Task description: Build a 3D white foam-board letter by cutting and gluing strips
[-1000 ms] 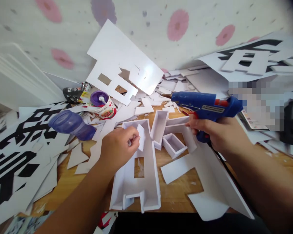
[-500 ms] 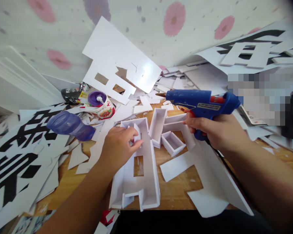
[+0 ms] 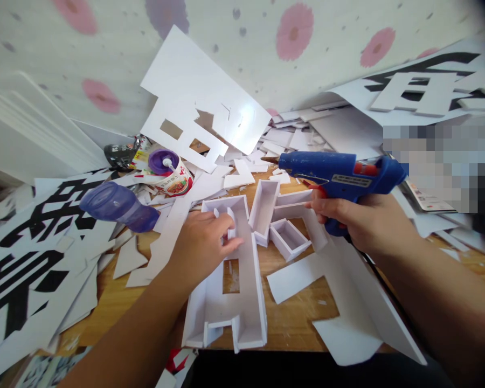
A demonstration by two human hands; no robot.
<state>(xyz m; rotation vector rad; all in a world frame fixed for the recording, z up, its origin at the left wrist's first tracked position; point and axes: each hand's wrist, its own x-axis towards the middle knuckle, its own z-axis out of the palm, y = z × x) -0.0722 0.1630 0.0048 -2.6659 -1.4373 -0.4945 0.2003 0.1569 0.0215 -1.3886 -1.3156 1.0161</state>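
Observation:
My right hand [image 3: 347,213] is wrapped round a blue glue gun [image 3: 323,167], its nozzle pointing left above the white pieces. My left hand [image 3: 204,237] reaches into the upper part of a long white foam-board frame [image 3: 248,291], thumb and fingers closed round a small upright white strip [image 3: 230,223] inside it. Just right of that frame stand a narrow white open box [image 3: 263,207] and a small square white box [image 3: 290,241]. A larger white letter-shaped piece [image 3: 347,280] with a raised side wall lies under my right forearm.
A purple bottle [image 3: 119,207] lies tilted at the left, near a paper cup [image 3: 178,180]. A cut-out white sheet [image 3: 206,97] leans on the wall. Scraps and black-printed sheets [image 3: 28,258] cover the left; more boards [image 3: 343,129] are piled at the back right.
The whole view has shifted slightly. The glue gun in my right hand appears marginally farther right and lower; my left hand stays at the strip inside the frame.

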